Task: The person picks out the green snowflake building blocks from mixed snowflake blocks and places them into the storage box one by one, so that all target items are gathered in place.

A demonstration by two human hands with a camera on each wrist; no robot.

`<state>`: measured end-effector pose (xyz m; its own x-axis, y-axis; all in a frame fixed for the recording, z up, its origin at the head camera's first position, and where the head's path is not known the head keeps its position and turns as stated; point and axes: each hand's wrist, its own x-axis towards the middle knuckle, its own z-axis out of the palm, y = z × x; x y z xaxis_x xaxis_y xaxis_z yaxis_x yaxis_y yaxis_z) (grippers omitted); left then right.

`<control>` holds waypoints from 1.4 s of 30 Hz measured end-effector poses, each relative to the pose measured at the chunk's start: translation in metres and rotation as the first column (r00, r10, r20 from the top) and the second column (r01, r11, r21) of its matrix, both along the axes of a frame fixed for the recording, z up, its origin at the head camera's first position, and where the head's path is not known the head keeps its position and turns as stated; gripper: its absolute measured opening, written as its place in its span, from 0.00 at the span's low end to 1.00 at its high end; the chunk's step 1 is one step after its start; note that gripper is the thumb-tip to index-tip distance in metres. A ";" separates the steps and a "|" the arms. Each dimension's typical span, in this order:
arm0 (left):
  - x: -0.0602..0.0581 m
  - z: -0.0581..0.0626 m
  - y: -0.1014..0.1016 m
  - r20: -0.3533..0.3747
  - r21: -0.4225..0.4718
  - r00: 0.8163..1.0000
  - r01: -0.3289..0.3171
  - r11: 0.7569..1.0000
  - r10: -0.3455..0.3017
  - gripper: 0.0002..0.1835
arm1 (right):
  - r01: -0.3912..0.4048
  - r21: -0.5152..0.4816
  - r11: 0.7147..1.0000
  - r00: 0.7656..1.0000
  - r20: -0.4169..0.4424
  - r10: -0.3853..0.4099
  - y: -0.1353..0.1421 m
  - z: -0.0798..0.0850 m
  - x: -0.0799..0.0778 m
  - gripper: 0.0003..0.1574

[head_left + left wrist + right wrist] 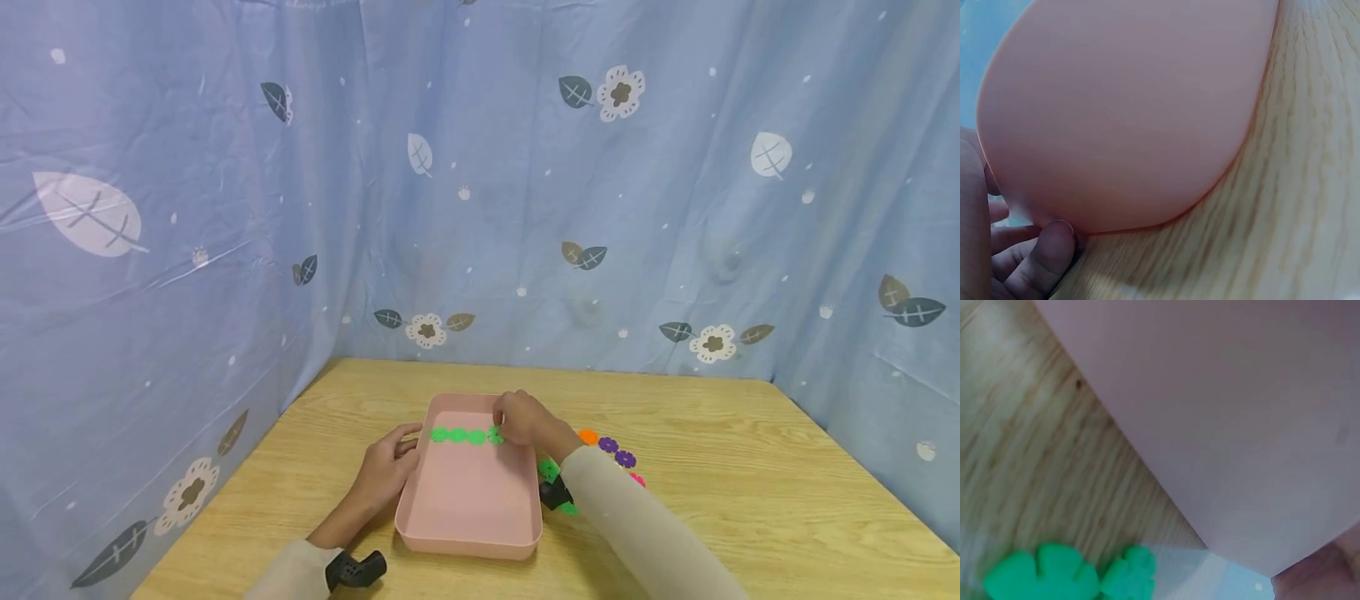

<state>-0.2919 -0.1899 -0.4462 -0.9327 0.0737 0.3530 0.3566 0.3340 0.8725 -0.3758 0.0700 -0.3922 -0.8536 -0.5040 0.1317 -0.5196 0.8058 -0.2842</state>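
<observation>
A pink rectangular tray (472, 508) stands on the wooden table. Along its far part runs a row of green flower-shaped plastic discs (458, 435). My right hand (522, 417) reaches over the tray's right wall and pinches the green flower-shaped disc (496, 434) at the row's right end. At the left wall, my left hand (386, 468) holds the tray with bent fingers. Up close in the left wrist view, the thumb (1054, 247) touches the low edge of the tray's outer wall (1129, 119). The right wrist view shows mostly tray wall (1222, 425), with the fingers largely hidden.
Right of the tray lie more flower-shaped discs: an orange disc (588, 437), purple discs (625, 458), a pink disc (637, 479) and green discs (550, 469), partly covered by the right forearm. A blue patterned curtain (525, 183) encloses the table (720, 467) behind and at the sides.
</observation>
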 end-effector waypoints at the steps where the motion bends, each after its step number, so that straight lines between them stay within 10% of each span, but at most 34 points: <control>1: -0.001 0.000 0.000 0.001 -0.002 1.000 -0.001 1.000 0.001 0.22 | 0.001 0.010 1.000 1.000 -0.005 -0.001 0.000 0.001 0.000 0.08; 28: -0.001 -0.001 0.000 0.010 -0.008 1.000 -0.008 1.000 0.008 0.23 | -0.014 0.031 0.999 1.000 -0.012 0.014 -0.001 0.000 0.003 0.08; 42: -0.001 -0.002 0.000 0.011 -0.023 1.000 -0.019 1.000 0.019 0.23 | -0.122 -0.164 0.979 0.987 -0.120 0.103 0.020 0.019 0.002 0.03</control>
<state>-0.2929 -0.1895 -0.4479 -0.9378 0.0637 0.3413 0.3405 0.3602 0.8685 -0.3738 0.0895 -0.3730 -0.7683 -0.5579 0.3137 -0.6398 0.6852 -0.3482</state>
